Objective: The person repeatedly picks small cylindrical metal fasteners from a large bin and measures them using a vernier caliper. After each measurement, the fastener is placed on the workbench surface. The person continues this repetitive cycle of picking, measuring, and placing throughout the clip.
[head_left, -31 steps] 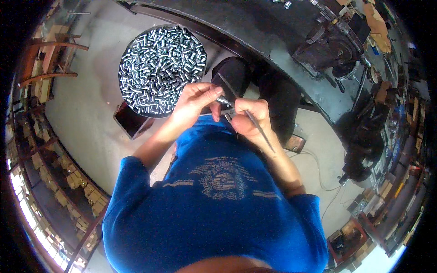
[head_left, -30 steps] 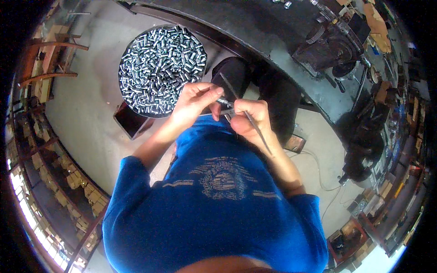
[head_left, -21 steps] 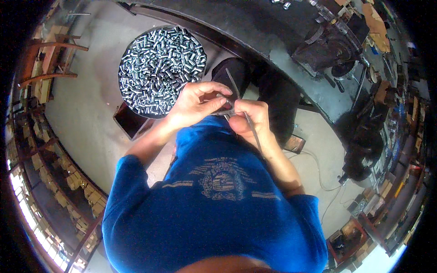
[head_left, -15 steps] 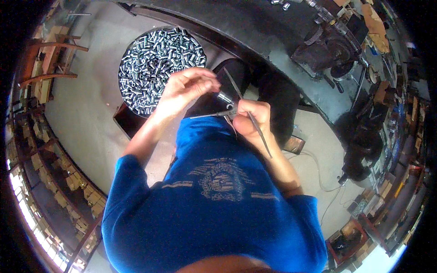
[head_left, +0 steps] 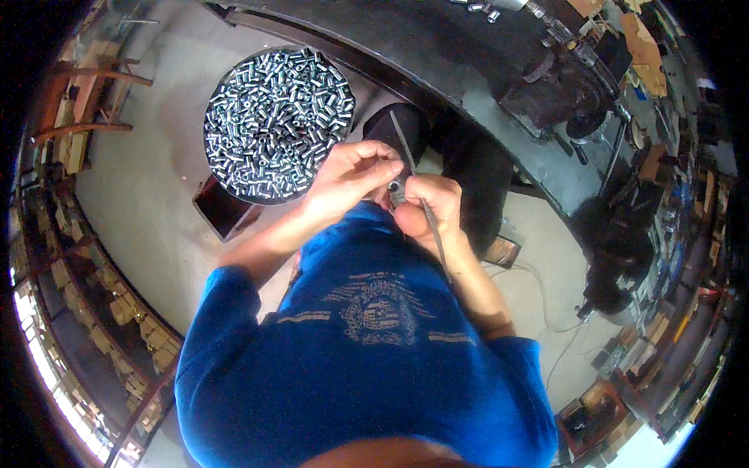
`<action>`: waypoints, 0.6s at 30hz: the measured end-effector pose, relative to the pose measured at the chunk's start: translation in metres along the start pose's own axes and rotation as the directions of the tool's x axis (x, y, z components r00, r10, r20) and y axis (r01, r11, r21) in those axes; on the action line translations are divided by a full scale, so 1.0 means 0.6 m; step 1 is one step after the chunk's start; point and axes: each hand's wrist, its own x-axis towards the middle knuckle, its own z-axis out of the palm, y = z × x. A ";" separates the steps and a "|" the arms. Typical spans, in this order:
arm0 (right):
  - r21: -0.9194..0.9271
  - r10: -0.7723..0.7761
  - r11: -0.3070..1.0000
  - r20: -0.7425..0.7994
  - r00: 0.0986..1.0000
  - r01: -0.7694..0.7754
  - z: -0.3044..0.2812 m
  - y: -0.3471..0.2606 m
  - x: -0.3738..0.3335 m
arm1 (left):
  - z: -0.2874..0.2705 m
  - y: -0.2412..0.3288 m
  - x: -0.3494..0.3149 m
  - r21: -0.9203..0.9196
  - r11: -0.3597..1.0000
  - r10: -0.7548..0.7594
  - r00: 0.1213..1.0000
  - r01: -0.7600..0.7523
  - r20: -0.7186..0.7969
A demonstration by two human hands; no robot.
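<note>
In front of my lap, my right hand (head_left: 431,204) is closed round a long, thin grey metal bar (head_left: 402,140). The bar slants up past my fingers, and its lower end shows beside my forearm. A small shiny metal sleeve (head_left: 394,186) sits between my hands, its round open end showing. My left hand (head_left: 359,175) pinches with thumb and forefinger at the sleeve's upper part, which the fingers cover. Beyond my left wrist stands a round tray (head_left: 207,148) heaped with many similar silver sleeves (head_left: 273,117).
A dark workbench (head_left: 460,86) runs along the far right, carrying a black machine with gears (head_left: 546,86). An open dark box (head_left: 222,207) is on the floor below the tray. Shelves with small blocks (head_left: 101,288) line the left; a cable (head_left: 546,312) trails at right.
My left hand has moved right and nearer to me, and its fingers now close over the sleeve. The bar stands more upright. A second thin grey piece pointing left no longer shows.
</note>
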 end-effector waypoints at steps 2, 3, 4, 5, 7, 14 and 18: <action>-0.015 0.015 1.000 0.011 1.000 -0.015 -0.003 0.006 -0.003 | 0.006 0.000 0.002 0.013 1.000 -0.019 1.000 0.018 0.016; -0.023 0.033 0.999 0.004 0.999 -0.033 -0.002 0.008 -0.006 | 0.007 0.000 0.002 0.021 0.999 -0.030 0.999 0.030 0.025; -0.031 0.051 0.998 -0.004 0.999 -0.051 -0.001 0.011 -0.009 | 0.008 -0.005 0.003 0.001 0.999 -0.038 0.999 0.038 0.023; 0.015 0.106 0.994 -0.016 0.994 -0.106 0.000 0.015 -0.014 | 0.009 -0.007 0.003 -0.041 0.998 -0.037 0.999 0.039 0.036; 0.113 0.213 0.972 -0.036 0.976 -0.208 0.006 0.020 -0.023 | 0.008 -0.009 0.002 -0.118 0.992 -0.034 0.998 0.041 0.060; 0.331 0.266 0.914 -0.056 0.962 -0.233 0.016 0.021 -0.027 | 0.005 -0.005 -0.005 -0.212 0.976 -0.008 0.990 0.038 0.140; 0.170 0.287 0.944 -0.008 0.958 -0.282 -0.004 -0.002 -0.019 | 0.000 -0.002 -0.001 -0.045 0.999 -0.007 0.998 0.010 0.064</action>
